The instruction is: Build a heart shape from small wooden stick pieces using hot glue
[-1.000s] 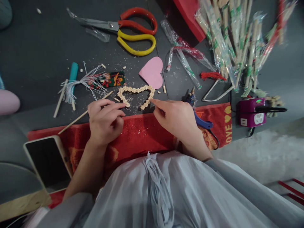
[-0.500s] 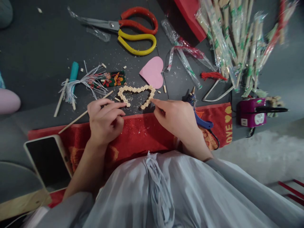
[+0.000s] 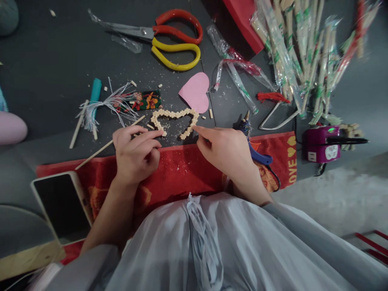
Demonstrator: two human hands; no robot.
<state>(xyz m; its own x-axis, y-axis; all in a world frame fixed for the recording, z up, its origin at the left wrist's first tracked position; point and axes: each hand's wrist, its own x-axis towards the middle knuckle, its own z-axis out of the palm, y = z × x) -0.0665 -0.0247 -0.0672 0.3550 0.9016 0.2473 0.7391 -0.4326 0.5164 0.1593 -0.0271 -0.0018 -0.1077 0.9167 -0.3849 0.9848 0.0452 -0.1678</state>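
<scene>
A heart outline (image 3: 174, 115) made of small pale wooden bits lies on the dark mat, open at its lower tip. My left hand (image 3: 135, 153) rests on the red cloth (image 3: 178, 169). Its index fingertip touches the outline's lower left end. A thin wooden stick (image 3: 93, 153) runs under this hand. My right hand (image 3: 226, 151) has its index finger stretched out, the tip against the outline's lower right end, the other fingers curled. Neither hand visibly holds anything.
A pink paper heart (image 3: 195, 91) lies just beyond the outline. Red-and-yellow scissors (image 3: 169, 38) lie farther back, and wrapped sticks (image 3: 297, 52) are piled at the right. A blue glue gun (image 3: 253, 147) sits beside my right hand, a phone (image 3: 60, 206) at the lower left, a purple socket (image 3: 321, 143) at the right.
My left index finger has crept slightly right onto the outline's left end. The right hand has barely moved.
</scene>
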